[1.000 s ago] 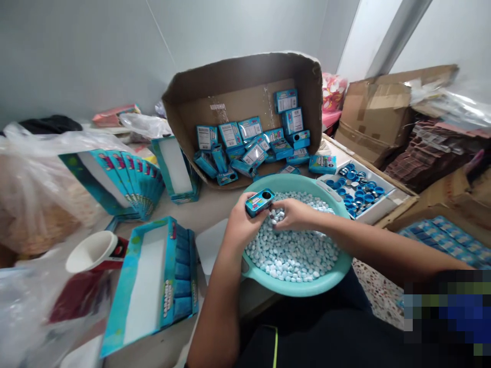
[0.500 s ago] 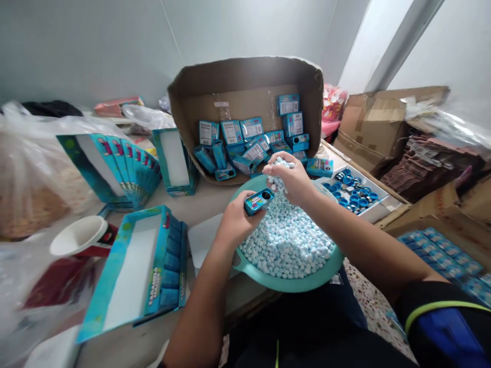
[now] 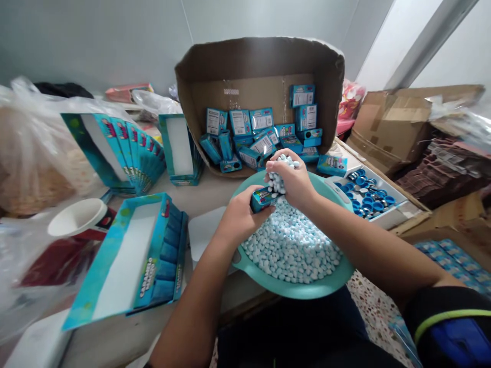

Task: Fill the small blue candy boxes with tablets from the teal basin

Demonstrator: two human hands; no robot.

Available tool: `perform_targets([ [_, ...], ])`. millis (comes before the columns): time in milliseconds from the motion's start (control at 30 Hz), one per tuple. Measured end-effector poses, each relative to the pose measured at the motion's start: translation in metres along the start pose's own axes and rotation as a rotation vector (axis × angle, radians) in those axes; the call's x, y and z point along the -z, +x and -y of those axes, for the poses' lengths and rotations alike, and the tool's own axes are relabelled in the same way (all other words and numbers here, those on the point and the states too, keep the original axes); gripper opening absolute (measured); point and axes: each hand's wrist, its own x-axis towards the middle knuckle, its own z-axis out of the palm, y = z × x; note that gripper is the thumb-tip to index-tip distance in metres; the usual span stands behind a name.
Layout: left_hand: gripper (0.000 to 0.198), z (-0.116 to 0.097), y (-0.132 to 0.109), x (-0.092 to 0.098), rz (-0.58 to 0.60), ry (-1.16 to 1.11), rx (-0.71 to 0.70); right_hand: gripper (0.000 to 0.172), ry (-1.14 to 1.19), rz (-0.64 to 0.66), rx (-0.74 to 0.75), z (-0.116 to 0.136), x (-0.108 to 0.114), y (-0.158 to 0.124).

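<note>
Loosely, right hand (image 3: 296, 183) half-cupped round pale candies (image 3: 276, 183), left hand (image 3: 240, 214) snug about small blue box (image 3: 261, 200).

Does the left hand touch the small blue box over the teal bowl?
Touching. The head view shows the left hand gripping the small blue box, with no gap between them.

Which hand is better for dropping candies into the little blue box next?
Probably the right hand: it is cupped around pale candies at the end of the small blue candy box. The left hand is busy gripping that box.
</note>
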Motion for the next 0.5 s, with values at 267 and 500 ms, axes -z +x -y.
perform_targets([
  [267, 0.051, 0.0044, -0.0041, -0.0025, 0.001, -0.004, -0.046, 0.027, 0.066, 0.01, -0.074, -0.0014, 0.0005, -0.0004],
  [500, 0.048, 0.0045, -0.004, -0.0032, 0.014, 0.001, -0.06, 0.029, 0.105, 0.041, -0.093, 0.0009, 0.0043, -0.0025],
])
